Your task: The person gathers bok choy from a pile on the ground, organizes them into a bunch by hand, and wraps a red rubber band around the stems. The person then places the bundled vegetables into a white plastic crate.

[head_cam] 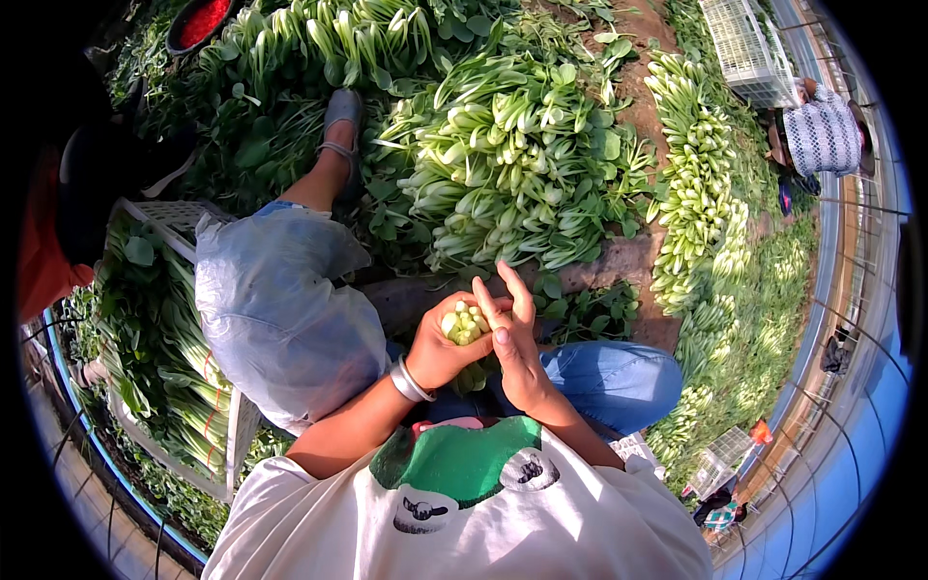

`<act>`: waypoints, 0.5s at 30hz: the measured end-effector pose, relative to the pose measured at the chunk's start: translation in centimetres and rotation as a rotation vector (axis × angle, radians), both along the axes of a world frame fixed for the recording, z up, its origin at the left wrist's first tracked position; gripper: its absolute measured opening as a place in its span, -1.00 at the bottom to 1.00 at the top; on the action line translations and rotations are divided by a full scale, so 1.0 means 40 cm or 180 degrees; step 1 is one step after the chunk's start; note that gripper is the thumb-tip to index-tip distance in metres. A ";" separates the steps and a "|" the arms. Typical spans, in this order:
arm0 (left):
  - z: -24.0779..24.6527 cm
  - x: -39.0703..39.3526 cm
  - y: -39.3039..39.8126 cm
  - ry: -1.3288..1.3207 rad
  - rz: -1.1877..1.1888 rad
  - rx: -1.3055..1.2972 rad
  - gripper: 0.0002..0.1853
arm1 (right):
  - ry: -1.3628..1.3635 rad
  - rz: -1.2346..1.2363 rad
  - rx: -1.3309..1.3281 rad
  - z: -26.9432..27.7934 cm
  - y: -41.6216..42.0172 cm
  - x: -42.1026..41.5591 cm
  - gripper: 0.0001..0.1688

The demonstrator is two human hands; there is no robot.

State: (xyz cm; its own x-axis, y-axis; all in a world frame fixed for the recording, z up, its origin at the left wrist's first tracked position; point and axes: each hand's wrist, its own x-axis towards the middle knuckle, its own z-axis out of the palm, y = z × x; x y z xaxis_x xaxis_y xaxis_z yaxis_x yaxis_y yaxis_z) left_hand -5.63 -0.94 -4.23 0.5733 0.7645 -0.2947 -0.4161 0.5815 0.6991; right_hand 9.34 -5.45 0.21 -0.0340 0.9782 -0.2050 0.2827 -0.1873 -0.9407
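Observation:
My left hand, with a silver bracelet at its wrist, is wrapped around a bunch of leafy greens. The pale cut stem ends face up out of the fist, and some of the bunch shows below it. Close against the left hand is my right hand, its fingers stretched and apart, with nothing seen in its grasp. Whether its palm touches the stems is hidden. Ahead of both hands lies a large heap of loose greens, mostly with pale stems towards me.
Translucent plastic covers my left leg. Left of it, a white crate holds greens bound with red bands. A dark basin contains red material. Greens line the right side, near another person and a white crate.

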 end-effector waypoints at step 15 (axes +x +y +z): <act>-0.003 0.040 -0.007 0.0990 -0.0581 0.0750 -0.71 | -0.2361 0.0569 0.1084 -0.464 0.348 0.231 -0.65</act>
State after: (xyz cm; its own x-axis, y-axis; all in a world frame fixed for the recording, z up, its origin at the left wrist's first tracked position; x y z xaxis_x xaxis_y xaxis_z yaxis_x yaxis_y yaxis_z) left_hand -4.04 -1.20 -4.35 0.6169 0.7258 -0.3044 -0.0695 0.4354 0.8976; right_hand 18.59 8.47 -18.36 -0.1673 0.9834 0.0706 0.8494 0.1801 -0.4960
